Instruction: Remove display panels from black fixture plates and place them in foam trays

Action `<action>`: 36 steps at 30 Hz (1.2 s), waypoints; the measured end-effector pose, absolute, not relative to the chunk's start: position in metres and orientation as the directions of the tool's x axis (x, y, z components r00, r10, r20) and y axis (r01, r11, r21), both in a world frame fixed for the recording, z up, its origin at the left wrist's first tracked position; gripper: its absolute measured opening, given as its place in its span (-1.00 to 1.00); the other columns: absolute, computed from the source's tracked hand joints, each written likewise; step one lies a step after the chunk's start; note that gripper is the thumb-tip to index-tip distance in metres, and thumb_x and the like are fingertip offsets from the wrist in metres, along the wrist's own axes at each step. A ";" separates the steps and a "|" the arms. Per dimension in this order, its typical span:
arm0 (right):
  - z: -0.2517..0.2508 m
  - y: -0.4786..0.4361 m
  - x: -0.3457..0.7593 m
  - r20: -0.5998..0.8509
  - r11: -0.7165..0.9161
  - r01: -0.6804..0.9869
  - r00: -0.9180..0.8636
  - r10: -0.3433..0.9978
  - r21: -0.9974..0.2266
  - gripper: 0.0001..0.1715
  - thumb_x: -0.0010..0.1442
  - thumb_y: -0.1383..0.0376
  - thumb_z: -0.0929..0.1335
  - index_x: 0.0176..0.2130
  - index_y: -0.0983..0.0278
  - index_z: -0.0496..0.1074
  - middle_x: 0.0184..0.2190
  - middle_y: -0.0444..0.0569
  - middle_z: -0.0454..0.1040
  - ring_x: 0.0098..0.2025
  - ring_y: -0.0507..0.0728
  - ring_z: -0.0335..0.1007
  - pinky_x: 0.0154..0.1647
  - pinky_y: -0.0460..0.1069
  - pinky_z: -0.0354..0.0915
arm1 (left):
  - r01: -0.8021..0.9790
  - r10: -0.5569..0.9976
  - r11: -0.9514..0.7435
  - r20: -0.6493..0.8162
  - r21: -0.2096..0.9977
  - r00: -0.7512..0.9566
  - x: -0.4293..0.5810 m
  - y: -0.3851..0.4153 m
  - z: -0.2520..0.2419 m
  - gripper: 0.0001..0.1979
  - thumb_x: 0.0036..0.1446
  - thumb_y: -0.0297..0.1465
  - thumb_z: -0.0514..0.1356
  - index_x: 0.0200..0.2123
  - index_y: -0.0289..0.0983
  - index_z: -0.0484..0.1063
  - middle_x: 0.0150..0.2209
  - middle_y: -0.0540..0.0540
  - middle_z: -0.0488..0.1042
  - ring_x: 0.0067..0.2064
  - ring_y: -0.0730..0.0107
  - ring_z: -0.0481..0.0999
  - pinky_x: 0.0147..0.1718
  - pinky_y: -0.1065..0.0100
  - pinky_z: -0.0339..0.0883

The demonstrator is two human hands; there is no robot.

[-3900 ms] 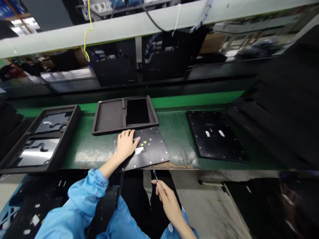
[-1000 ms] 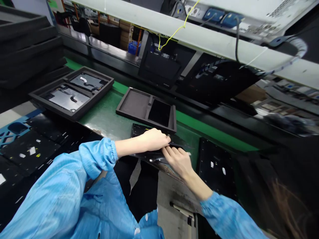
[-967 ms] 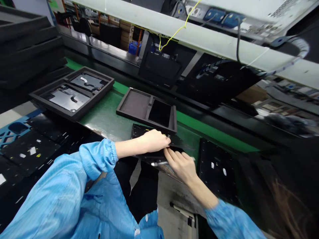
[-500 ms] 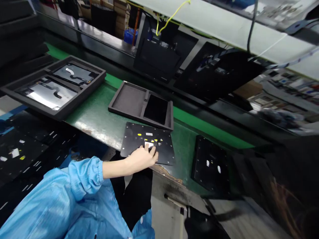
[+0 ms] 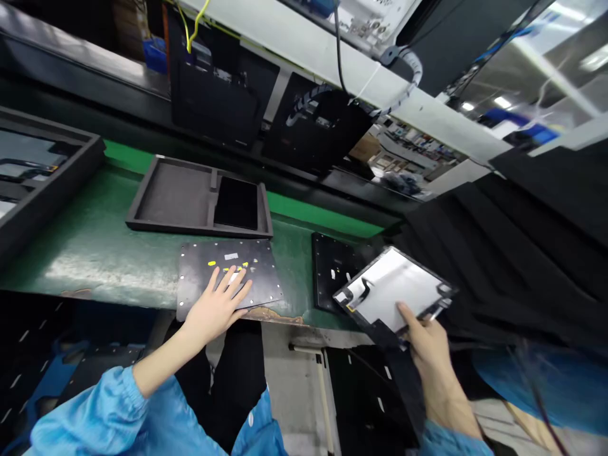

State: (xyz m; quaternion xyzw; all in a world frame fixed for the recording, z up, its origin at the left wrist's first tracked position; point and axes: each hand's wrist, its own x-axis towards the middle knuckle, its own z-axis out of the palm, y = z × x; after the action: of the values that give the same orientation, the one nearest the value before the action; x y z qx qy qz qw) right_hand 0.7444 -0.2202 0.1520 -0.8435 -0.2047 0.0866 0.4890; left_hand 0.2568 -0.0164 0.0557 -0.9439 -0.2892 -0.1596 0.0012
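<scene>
My left hand point(image 5: 211, 311) lies flat with its fingers spread on a thin black plate point(image 5: 260, 272) that has screws around its rim and yellow and white stickers. The plate sits at the front edge of the green bench. Off to the right, my right hand point(image 5: 430, 347) grips a display panel point(image 5: 399, 285) by its near right edge, thumb on the silvery back. A dark flex cable shows on that back. The panel is tilted in the air, partly over another black plate point(image 5: 327, 256). My right fingers are mostly hidden under the panel.
Behind the left hand stands a grey foam tray point(image 5: 178, 196) with a black screen point(image 5: 236, 204) in its right compartment. Another foam tray point(image 5: 52, 180) holding panels is at the far left. Stacked dark trays point(image 5: 475, 253) rise at the right. A white beam point(image 5: 285, 54) crosses above.
My view has swung right. My right hand has come into view holding the display panel. My left hand has spread its fingers and stays on the black plate.
</scene>
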 end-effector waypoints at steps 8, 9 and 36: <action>0.152 -0.135 0.755 -0.224 -0.417 0.097 0.722 0.655 -0.904 -0.47 0.03 0.14 0.64 -0.03 0.26 0.62 -0.18 0.07 0.72 -0.20 0.26 0.68 -0.23 0.03 0.63 | 0.557 0.560 -0.823 0.314 0.108 0.767 0.258 -0.019 0.062 -0.32 0.48 -0.08 0.17 0.53 -0.19 0.20 0.58 -0.31 0.09 0.60 -0.24 0.01 0.50 -0.40 0.03; 0.154 -0.128 0.752 -0.257 -0.422 0.073 0.695 0.671 -0.904 -0.51 0.05 0.17 0.63 -0.04 0.26 0.61 -0.19 0.09 0.72 -0.22 0.26 0.69 -0.26 0.02 0.63 | 0.560 0.565 -0.820 0.310 0.113 0.765 0.258 -0.019 0.063 -0.33 0.47 -0.09 0.18 0.52 -0.18 0.20 0.57 -0.30 0.10 0.60 -0.23 0.01 0.50 -0.40 0.03; 0.140 0.273 0.355 -0.266 -0.304 0.208 0.189 0.945 -0.930 -0.69 0.49 0.10 0.43 0.01 0.30 0.50 -0.22 -0.10 0.52 -0.38 0.00 0.44 -0.40 -0.08 0.46 | 0.576 0.548 -0.814 0.427 0.074 0.719 0.262 -0.021 0.056 -0.33 0.46 0.03 0.13 0.45 -0.20 0.30 0.49 -0.26 0.27 0.50 -0.20 0.24 0.43 -0.30 0.18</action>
State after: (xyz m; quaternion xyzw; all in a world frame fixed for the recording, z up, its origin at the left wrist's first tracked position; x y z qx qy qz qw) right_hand 0.3547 0.2733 0.1397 -0.6608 -0.4364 0.4638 0.3972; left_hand 0.2616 -0.0210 0.0558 -0.9266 -0.3031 -0.2202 0.0319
